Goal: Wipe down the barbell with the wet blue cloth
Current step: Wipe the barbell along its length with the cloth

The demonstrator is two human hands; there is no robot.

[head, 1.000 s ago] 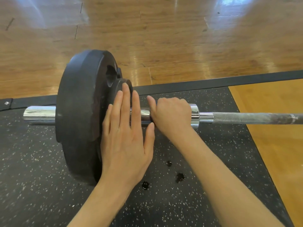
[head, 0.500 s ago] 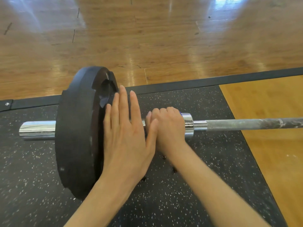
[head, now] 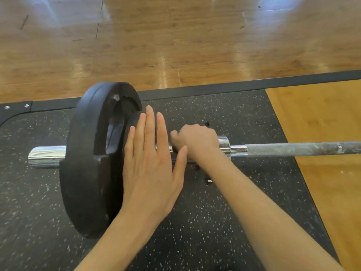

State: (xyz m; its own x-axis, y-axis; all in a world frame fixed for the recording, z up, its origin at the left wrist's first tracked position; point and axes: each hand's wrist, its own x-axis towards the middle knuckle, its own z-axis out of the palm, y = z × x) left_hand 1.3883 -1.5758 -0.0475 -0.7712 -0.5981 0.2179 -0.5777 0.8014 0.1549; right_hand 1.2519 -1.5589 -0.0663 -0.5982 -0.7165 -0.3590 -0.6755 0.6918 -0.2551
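Observation:
A barbell lies across a speckled black rubber mat, its grey knurled shaft running off to the right. One black weight plate stands on its chrome sleeve at the left. My left hand lies flat with straight fingers against the plate's inner face. My right hand grips the sleeve between the plate and the chrome collar. No blue cloth is in view.
A black metal frame strip borders the mat at the back, with glossy wooden floor beyond. A lighter wooden platform panel lies to the right. Small dark bits sit on the mat under the bar.
The plate has turned, so its handle cut-out now faces me. My right hand has closed in toward the plate along the sleeve. The view has shifted downward.

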